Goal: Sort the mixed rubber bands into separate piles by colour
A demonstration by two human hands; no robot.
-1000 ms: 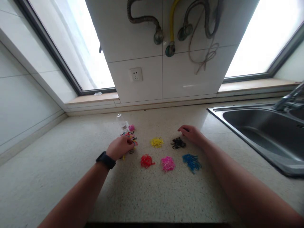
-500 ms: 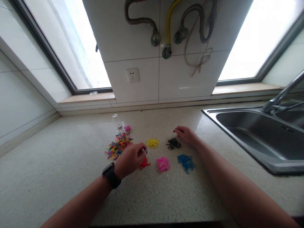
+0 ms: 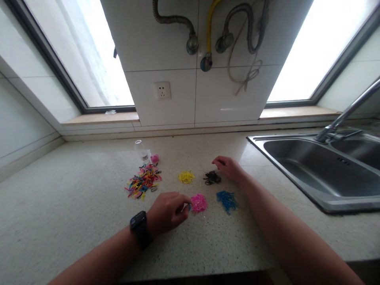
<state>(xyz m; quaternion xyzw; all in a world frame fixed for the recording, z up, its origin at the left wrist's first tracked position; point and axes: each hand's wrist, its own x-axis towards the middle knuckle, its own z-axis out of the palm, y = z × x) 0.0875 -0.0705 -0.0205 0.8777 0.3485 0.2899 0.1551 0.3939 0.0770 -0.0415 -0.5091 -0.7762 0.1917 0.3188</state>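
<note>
My left hand [image 3: 169,210] wears a black watch [image 3: 139,223] and pinches a small blue rubber band [image 3: 189,206] between thumb and forefinger. Its fingertips are at the left edge of a pink rubber band pile [image 3: 198,203]. The red pile is hidden behind this hand. My right hand [image 3: 228,167] rests on the counter with fingers curled closed, nothing visible in them, just behind a black rubber band pile [image 3: 211,177]. Nearer me lies a blue rubber band pile [image 3: 227,201], and a yellow pile [image 3: 186,177] sits left of the black one. A mixed-colour heap [image 3: 143,181] spreads farther left.
Behind the heap are a clear plastic bottle [image 3: 141,151] and a small pink object [image 3: 154,158]. A steel sink [image 3: 297,166] with a faucet [image 3: 332,128] is set into the counter at right. Hoses and valves hang on the tiled wall above a socket [image 3: 162,90].
My left hand has moved from the mixed heap rightward and toward me, past the red pile to the pink one, carrying a blue rubber band. My right hand has stayed behind the black pile.
</note>
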